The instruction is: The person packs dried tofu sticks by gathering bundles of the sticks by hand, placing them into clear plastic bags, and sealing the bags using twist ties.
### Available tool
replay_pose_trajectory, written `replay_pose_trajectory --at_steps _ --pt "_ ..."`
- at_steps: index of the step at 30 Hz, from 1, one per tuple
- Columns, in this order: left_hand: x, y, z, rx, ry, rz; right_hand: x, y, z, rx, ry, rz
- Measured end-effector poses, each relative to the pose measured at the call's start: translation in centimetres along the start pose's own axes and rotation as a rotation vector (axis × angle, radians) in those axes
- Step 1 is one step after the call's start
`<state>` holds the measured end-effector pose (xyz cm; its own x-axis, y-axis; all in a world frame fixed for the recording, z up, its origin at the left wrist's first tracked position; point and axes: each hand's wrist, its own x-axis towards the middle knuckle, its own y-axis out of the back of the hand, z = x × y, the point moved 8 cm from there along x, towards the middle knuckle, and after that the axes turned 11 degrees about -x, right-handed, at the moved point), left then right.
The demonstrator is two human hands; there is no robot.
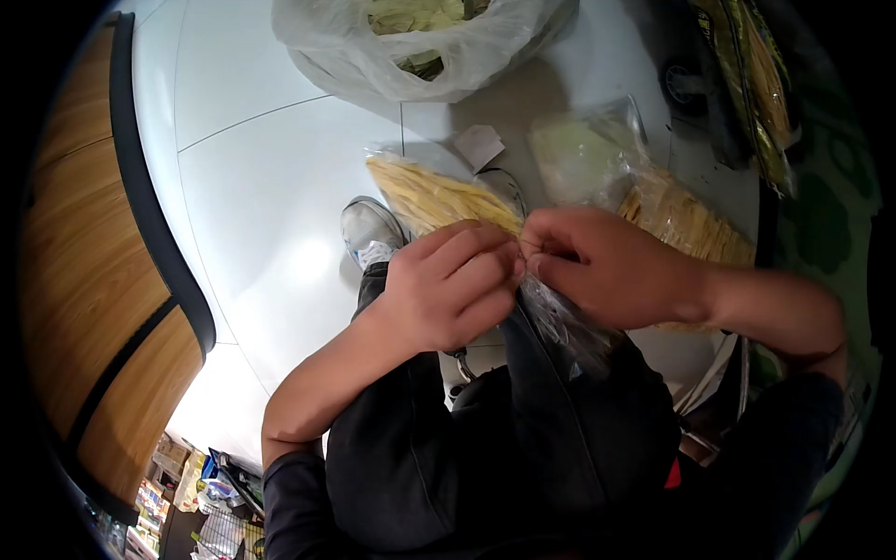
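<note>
A clear plastic bag of yellow strips (448, 198) lies across my lap, its filled end pointing up and left. My left hand (455, 285) is closed on the bag's gathered neck, with the fingers curled over. Right beside it, my right hand (583, 261) pinches the same neck, the fingertips nearly touching those of the left. The loose, empty part of the bag (565, 322) hangs below the hands over my dark trousers. Whether a thin tie is between the fingertips is too small to tell.
A large white plastic bag (425, 70) with dried leaves stands on the tiled floor ahead. Another bag of tan strips (686, 219) lies at the right, beside clear packaging (583, 154). A paper scrap (479, 147) lies near my shoe (370, 230). Wooden furniture (103, 243) is at the left.
</note>
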<state>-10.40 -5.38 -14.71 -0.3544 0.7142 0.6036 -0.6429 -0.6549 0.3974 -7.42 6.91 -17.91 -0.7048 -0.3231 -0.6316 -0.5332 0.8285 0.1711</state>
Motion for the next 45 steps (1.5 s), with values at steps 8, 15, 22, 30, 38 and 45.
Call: replay_pose_trajectory --at_steps 8,15,22,30,38,45 --pt "-0.1 0.4 0.3 0.163 0.006 -0.031 -0.8 0.0 1.3 0.346 -0.499 -0.223" --pt "0.0 0.7 0.2 0.102 0.013 0.019 -1.1 3.7 -2.1 -0.242 0.245 0.171" --pt "0.0 0.7 -0.1 0.054 0.019 0.049 -1.4 4.2 -2.9 -0.541 0.348 0.372" --pt "0.0 1.0 -0.4 0.016 0.068 0.066 -2.8 2.8 -5.3 -0.884 0.856 0.494" --pt "-0.2 1.2 -0.9 -0.047 0.107 0.097 -2.4 2.6 -4.5 -0.719 0.888 0.585" --pt "-0.9 1.1 -1.8 -0.137 0.209 0.130 -2.4 1.5 -4.3 -0.793 1.015 0.592"
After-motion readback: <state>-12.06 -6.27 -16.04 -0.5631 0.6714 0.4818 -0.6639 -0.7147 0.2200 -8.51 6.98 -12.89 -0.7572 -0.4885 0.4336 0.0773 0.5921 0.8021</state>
